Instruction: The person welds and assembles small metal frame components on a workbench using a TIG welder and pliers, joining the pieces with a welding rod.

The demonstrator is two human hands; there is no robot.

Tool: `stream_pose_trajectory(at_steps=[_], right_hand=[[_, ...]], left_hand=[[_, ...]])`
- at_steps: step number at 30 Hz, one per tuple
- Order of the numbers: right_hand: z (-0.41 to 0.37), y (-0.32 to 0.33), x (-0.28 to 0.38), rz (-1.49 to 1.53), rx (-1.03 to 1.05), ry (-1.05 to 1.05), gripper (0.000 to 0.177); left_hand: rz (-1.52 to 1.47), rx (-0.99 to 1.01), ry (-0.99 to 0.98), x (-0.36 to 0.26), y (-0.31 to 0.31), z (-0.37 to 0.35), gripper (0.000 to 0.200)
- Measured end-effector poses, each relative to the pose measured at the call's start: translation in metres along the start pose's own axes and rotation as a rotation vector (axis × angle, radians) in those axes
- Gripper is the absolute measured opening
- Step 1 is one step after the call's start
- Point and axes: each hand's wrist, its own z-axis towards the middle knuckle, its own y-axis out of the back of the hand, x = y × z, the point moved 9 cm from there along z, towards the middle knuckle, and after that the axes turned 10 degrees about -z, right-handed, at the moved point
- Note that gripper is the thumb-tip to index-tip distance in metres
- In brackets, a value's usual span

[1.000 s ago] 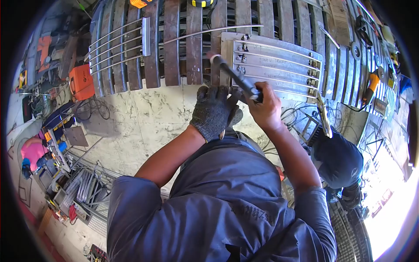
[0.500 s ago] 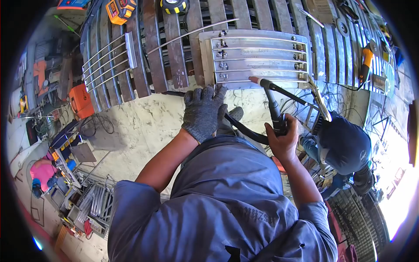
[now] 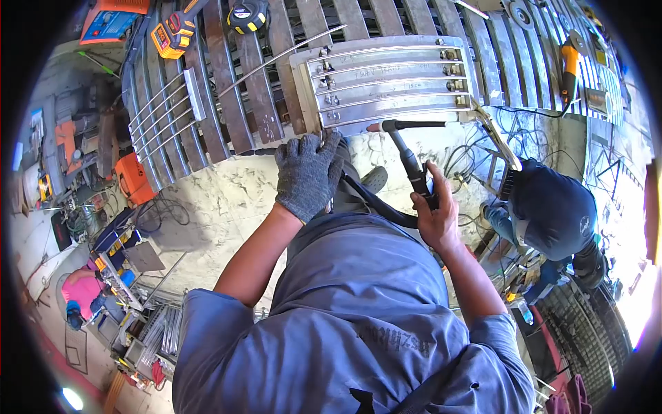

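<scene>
My right hand is bare and wrapped round the handle of a welding torch. The torch's pinkish nozzle points left, close to the near edge of a metal plate with several thin parallel rods across it. A dark hose runs from the torch toward my waist. In a grey knit glove, my left hand is at the bench edge below the plate's near left corner. Its fingers are curled; whatever they grip is hidden. A clamp sits at the plate's near right corner.
The plate lies on a slatted metal bench. On it are a tape measure, a yellow power tool, a smaller rod grille and an angle grinder. A person in a dark cap crouches at right; another in pink is at left.
My right hand has drawn the torch back, its nozzle moving left and off the nearest rod toward the plate's near edge. My left hand stays by the corner. The whole view has shifted slightly.
</scene>
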Motion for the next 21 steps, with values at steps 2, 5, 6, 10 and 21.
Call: stream_pose_trajectory(at_steps=[2,5,6,10,21], right_hand=[[0.0,-0.005,-0.005,0.094,0.034,-0.068,0.072],[0.0,-0.006,0.001,0.039,-0.05,0.077,0.074],[-0.001,-0.007,0.001,0.026,-0.071,0.103,0.074],[-0.007,-0.01,-0.008,0.075,-0.037,0.05,0.073],[-0.011,-0.01,-0.013,0.138,0.014,-0.063,0.072]], left_hand=[[0.003,-0.004,-0.003,-0.001,0.001,0.0,0.057],[0.007,-0.016,-0.015,-0.003,0.003,0.0,0.057],[0.014,-0.022,-0.021,-0.004,0.004,0.0,0.056],[0.03,-0.044,-0.048,-0.005,0.003,-0.001,0.055],[0.017,-0.03,-0.03,-0.004,0.004,0.0,0.056]])
